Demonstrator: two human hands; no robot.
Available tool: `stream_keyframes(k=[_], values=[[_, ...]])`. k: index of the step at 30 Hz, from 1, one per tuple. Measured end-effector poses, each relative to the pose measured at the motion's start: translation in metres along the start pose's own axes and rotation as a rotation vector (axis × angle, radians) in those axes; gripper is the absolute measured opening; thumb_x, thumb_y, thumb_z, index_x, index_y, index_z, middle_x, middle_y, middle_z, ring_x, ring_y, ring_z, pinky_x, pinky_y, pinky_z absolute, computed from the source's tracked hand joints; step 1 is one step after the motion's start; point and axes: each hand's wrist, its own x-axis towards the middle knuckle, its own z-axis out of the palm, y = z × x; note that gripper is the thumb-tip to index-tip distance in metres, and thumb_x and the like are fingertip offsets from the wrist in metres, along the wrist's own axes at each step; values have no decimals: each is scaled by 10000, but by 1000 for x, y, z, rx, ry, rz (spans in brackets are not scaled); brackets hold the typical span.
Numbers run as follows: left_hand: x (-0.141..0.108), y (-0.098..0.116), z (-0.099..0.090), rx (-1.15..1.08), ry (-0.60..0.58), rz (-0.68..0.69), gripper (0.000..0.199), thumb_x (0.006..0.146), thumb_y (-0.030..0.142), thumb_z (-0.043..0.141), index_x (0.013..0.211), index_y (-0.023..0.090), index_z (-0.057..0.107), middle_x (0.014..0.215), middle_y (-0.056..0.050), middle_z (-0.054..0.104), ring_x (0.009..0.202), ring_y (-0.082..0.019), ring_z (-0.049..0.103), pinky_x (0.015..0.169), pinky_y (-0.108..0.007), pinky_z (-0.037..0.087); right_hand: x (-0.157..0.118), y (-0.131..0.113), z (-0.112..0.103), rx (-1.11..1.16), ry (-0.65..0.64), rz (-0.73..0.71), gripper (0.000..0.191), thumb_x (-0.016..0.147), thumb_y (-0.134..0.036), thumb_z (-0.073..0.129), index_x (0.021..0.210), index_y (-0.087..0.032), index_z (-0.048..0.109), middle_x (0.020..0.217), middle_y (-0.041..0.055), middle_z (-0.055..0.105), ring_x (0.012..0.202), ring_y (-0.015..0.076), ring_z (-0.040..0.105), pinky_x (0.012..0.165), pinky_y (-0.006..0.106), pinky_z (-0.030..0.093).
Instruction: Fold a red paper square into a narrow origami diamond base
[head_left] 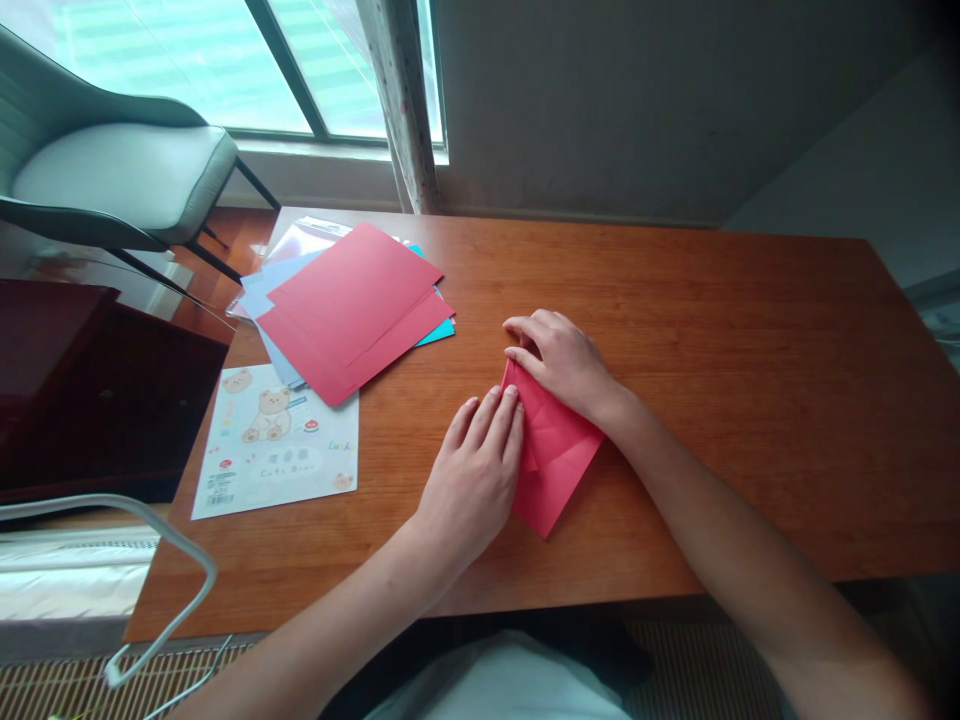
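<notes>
A folded sheet of red paper (559,455) with visible creases lies near the table's front edge. My left hand (480,465) rests along its left edge, fingers stretched out flat and side by side, covering part of that edge. At the paper's far corner is my right hand (566,360), its thumb touching the tip. The right fingers curve beyond that corner, with a gap between them and the thumb. The right palm covers part of the upper right edge.
Left of my hands lies a stack of red sheets (356,300) over pale blue and turquoise sheets, with clear plastic behind. Nearer is a card printed with bears (281,460). The wooden table (742,350) extends right. A chair (120,180) stands by the window; a white cable (187,560) crosses lower left.
</notes>
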Motion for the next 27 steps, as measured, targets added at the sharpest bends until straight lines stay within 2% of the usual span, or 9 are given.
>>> stream_keyframes(k=[9, 15, 21, 27], values=[[0, 0, 1, 10, 19, 5, 575, 947, 175, 406, 1498, 12, 418, 1608, -183, 347, 1493, -343, 326, 1216, -483, 312, -3, -4, -3, -27, -15, -8, 237, 894, -298, 693, 1114, -226, 642, 1032, 70, 654, 969, 247, 571, 811, 351, 452], [0, 0, 1, 7, 11, 6, 581, 946, 173, 409, 1504, 10, 407, 1610, -187, 340, 1497, -343, 318, 1219, -481, 308, -4, -3, -3, 22, -7, -6, 222, 903, -324, 678, 1100, -229, 639, 972, 49, 643, 920, 231, 568, 825, 350, 452], [0, 0, 1, 2, 7, 0, 572, 950, 181, 414, 1497, 12, 419, 1607, -188, 344, 1499, -332, 317, 1227, -480, 301, -8, -4, -4, -6, -36, -31, 392, 850, -397, 735, 1186, -234, 615, 1080, 77, 632, 997, 257, 552, 835, 363, 461], [0, 0, 1, 1, 6, -1, 564, 956, 176, 406, 1498, 18, 421, 1605, -183, 351, 1502, -331, 309, 1227, -483, 306, -7, 2, -6, 58, -81, -69, 454, 818, -405, 766, 1208, -233, 608, 1049, 61, 618, 999, 247, 551, 870, 366, 463]])
